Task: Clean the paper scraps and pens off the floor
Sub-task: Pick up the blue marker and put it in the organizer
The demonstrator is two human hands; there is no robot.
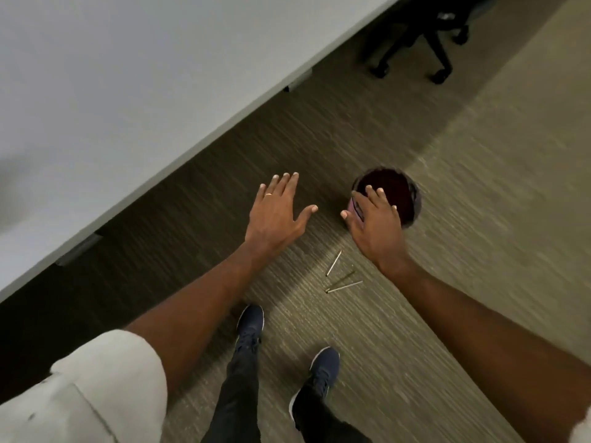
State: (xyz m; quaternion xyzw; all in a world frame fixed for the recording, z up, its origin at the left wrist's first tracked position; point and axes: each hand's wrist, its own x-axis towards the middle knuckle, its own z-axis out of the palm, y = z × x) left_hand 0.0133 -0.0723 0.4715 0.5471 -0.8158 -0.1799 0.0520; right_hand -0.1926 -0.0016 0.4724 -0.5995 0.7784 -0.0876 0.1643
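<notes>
— What is seen, from the biggest thing down?

— A grey tabletop [112,91] is seen along the upper left, with carpeted floor [479,219] beside it. A dark round bin [398,190] is stood on that floor, partly covered in view by the right hand [375,223].

— And the hands?

— Both are spread open, fingers apart; nothing is held. The left hand [278,212] is stretched out towards the tabletop's edge.

— Where are the pens [340,276]?

— Three thin pens are found on the floor, bunched together, between the two forearms and in front of the shoes [252,324]. They are placed back from both hands, towards the body. Their long axes are slanted, rising to the right. The right wrist is judged nearer, so a pull-back of that hand is called for. No paper scraps are visible.
</notes>
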